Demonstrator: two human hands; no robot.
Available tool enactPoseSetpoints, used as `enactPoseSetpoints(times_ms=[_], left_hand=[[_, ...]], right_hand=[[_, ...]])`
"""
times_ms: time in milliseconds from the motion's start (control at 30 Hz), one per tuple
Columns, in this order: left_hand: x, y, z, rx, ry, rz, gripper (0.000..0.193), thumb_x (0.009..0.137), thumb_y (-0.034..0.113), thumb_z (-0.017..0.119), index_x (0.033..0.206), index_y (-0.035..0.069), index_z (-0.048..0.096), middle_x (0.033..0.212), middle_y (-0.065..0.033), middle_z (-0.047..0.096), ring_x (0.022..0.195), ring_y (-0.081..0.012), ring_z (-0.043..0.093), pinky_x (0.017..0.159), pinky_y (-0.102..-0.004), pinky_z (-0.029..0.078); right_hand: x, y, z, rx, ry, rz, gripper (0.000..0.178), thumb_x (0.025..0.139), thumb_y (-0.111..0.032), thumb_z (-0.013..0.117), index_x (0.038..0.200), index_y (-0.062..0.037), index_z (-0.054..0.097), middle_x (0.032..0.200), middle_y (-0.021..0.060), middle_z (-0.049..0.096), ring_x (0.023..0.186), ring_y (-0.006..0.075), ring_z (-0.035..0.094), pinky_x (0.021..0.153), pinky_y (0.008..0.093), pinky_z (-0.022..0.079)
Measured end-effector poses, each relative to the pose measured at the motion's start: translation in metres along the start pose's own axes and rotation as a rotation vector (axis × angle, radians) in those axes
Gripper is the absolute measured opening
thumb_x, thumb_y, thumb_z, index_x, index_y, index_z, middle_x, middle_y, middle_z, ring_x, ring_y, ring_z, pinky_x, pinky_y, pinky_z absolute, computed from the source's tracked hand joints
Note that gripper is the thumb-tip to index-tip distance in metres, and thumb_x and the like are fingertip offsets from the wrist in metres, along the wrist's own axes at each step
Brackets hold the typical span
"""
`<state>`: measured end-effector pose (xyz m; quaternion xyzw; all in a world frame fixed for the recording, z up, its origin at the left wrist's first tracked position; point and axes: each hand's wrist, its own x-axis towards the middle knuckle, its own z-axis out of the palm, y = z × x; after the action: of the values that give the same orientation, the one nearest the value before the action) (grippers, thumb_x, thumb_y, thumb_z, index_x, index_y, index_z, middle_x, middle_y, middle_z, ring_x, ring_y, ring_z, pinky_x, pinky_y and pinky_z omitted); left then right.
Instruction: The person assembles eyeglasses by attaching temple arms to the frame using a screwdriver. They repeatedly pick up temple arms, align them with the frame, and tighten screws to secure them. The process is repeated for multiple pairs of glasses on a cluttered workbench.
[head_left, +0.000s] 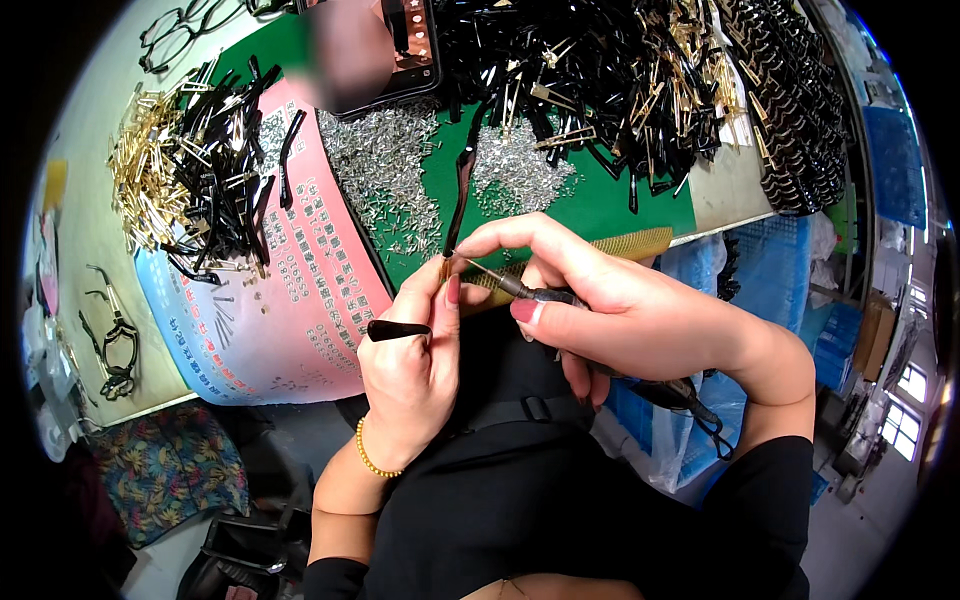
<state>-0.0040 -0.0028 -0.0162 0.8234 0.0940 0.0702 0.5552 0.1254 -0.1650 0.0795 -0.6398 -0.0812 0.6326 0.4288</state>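
My left hand (412,365) pinches the joint end of a dark glasses temple (463,190) between thumb and fingers; the temple points away from me over the green mat. A black, rounded temple tip (398,331) also sticks out of this hand, and I cannot tell whether it belongs to a second temple. In my right hand (620,295) is a powered screwdriver (530,291), its thin bit reaching the joint by the left fingertips. My right index finger arches over that spot. Any screw there is too small to make out.
Heaps of small silver screws (380,170) lie on the green mat (640,215). Black and gold temples are piled at the back (590,90) and at the left (190,170). A phone (405,50) stands behind the screws. Pliers (120,335) lie far left.
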Motion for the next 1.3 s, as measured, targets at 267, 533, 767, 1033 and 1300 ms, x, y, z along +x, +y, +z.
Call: enactPoseSetpoints(times_ms=[267, 533, 767, 1033, 1300], left_hand=[[0.005, -0.014, 0.006, 0.355, 0.096, 0.421, 0.035, 0.090, -0.008, 0.067, 0.124, -0.009, 0.061, 0.085, -0.0124, 0.072, 0.070, -0.0248, 0.070, 0.062, -0.0341, 0.055], [0.005, -0.009, 0.001, 0.364, 0.075, 0.352, 0.027, 0.096, -0.002, 0.062, 0.123, -0.003, 0.064, 0.092, -0.0148, 0.074, 0.073, -0.0243, 0.072, 0.065, -0.0329, 0.056], [0.011, -0.046, -0.059, -0.098, 0.492, 0.061, 0.030, 0.112, 0.020, 0.044, 0.129, 0.000, 0.057, 0.083, -0.0037, 0.069, 0.055, 0.0013, 0.033, 0.050, -0.0177, 0.027], [0.010, -0.054, -0.059, -0.287, 0.520, 0.093, 0.029, 0.111, 0.015, 0.042, 0.134, 0.002, 0.053, 0.096, -0.0110, 0.073, 0.051, 0.0003, 0.036, 0.045, -0.0171, 0.029], [-0.001, -0.042, -0.050, -0.193, 0.640, 0.303, 0.031, 0.112, 0.015, 0.038, 0.138, 0.000, 0.045, 0.110, -0.0182, 0.069, 0.075, -0.0099, 0.055, 0.066, -0.0229, 0.048]], right_hand=[[-0.004, 0.008, -0.005, 0.205, -0.054, -0.004, 0.054, 0.104, -0.019, 0.049, 0.149, -0.0044, 0.023, 0.087, 0.0052, 0.058, 0.056, 0.0106, 0.058, 0.046, 0.0256, 0.047], [-0.003, 0.050, 0.013, -0.870, 0.485, -0.471, 0.056, 0.102, -0.025, 0.058, 0.149, -0.0086, 0.031, 0.112, 0.0205, 0.062, 0.077, 0.0374, 0.070, 0.068, 0.0461, 0.057], [-0.014, -0.001, -0.163, -0.878, 1.461, -0.409, 0.032, 0.095, -0.024, 0.054, 0.100, 0.0056, 0.064, 0.093, 0.0285, 0.070, 0.086, 0.0400, 0.071, 0.077, 0.0496, 0.056], [-0.022, -0.010, -0.165, -0.959, 1.688, -0.486, 0.033, 0.099, -0.030, 0.055, 0.096, 0.0012, 0.065, 0.079, 0.0233, 0.070, 0.070, 0.0370, 0.071, 0.064, 0.0464, 0.055], [0.014, 0.005, 0.025, 0.090, 0.032, -0.163, 0.022, 0.104, -0.026, 0.058, 0.106, -0.0049, 0.056, 0.079, 0.0029, 0.062, 0.055, 0.0065, 0.058, 0.047, 0.0227, 0.047]])
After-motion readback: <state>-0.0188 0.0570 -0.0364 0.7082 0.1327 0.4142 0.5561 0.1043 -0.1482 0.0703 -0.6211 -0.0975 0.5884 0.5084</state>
